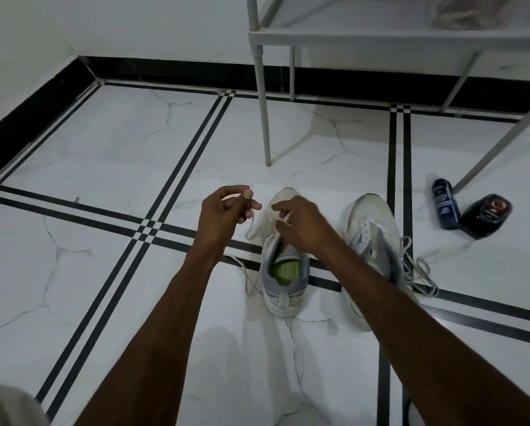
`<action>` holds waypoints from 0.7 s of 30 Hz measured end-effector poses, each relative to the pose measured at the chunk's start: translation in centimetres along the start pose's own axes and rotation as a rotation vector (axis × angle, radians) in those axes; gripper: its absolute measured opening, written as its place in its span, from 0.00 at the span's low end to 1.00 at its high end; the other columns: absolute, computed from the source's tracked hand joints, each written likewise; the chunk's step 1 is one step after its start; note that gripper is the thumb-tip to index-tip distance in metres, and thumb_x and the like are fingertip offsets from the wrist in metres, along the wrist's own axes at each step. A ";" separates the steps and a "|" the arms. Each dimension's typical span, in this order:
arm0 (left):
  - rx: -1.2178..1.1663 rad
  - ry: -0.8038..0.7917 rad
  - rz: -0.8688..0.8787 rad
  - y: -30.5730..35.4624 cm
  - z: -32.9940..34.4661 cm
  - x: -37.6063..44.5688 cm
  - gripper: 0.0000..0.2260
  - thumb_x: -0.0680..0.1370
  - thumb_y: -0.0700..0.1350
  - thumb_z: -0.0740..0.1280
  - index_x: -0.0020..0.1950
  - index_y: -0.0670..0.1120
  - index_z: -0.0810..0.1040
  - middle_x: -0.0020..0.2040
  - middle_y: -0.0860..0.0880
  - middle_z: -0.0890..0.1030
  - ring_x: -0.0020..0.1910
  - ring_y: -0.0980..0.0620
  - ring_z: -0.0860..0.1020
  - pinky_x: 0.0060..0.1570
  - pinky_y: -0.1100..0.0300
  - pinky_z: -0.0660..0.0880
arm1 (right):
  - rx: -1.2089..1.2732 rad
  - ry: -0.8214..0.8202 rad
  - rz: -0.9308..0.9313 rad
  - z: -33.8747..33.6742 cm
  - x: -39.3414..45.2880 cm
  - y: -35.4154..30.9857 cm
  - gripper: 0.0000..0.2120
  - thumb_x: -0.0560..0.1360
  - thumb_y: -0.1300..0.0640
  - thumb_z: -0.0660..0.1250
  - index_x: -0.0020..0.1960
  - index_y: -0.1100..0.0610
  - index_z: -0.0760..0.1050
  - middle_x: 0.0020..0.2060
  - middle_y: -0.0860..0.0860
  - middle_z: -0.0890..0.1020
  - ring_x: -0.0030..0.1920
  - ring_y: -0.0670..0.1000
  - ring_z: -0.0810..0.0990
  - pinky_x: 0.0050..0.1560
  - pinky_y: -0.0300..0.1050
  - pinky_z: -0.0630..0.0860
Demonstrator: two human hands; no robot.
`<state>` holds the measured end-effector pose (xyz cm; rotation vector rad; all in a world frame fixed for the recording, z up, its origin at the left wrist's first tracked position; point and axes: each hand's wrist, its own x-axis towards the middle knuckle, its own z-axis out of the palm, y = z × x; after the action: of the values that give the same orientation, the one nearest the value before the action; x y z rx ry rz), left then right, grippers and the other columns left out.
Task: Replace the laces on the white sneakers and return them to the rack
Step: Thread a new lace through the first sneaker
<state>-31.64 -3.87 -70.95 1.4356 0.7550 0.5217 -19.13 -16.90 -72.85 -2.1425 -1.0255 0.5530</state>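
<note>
Both forearms reach forward over the floor (103,149) tiles. Left sneaker (283,272) stands toe-away, long axis pointing toward the rack (266,103); second sneaker (371,241) just beside it, rackward of nothing, laces trailing. Left hand (223,210) pinches a lace end (251,219) drawn out left of the eyelets. Right hand (300,219), fingers curled, grips lace at the tongue, directly above. Judgement: next threading goes from the left side inward.
</note>
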 end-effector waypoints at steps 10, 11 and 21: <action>0.456 -0.152 0.096 -1.9 3.2 0.1 0.05 0.79 0.42 0.72 0.49 0.41 0.84 0.38 0.46 0.86 0.33 0.55 0.83 0.36 0.66 0.76 | -0.051 -0.048 0.184 -1.8 -4.2 1.9 0.18 0.70 0.48 0.75 0.56 0.56 0.80 0.48 0.51 0.82 0.46 0.51 0.81 0.48 0.44 0.79; 0.507 -0.141 0.119 -2.1 3.3 0.0 0.04 0.78 0.42 0.72 0.48 0.42 0.85 0.37 0.47 0.86 0.34 0.56 0.83 0.38 0.66 0.77 | -0.086 -0.001 0.144 -1.2 -4.3 1.8 0.15 0.72 0.49 0.73 0.54 0.56 0.81 0.46 0.51 0.83 0.45 0.52 0.82 0.47 0.46 0.79; 0.676 -0.139 0.082 -2.8 4.2 -1.6 0.07 0.66 0.53 0.72 0.40 0.54 0.87 0.37 0.58 0.85 0.36 0.60 0.81 0.39 0.62 0.77 | 0.510 0.000 0.427 -1.4 -3.5 4.5 0.05 0.76 0.59 0.71 0.49 0.59 0.85 0.44 0.54 0.86 0.46 0.52 0.85 0.43 0.43 0.84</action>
<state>-29.97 -8.19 -73.54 2.1118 0.7997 0.2238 -18.11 -22.31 -74.96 -1.8881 -0.3574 0.9050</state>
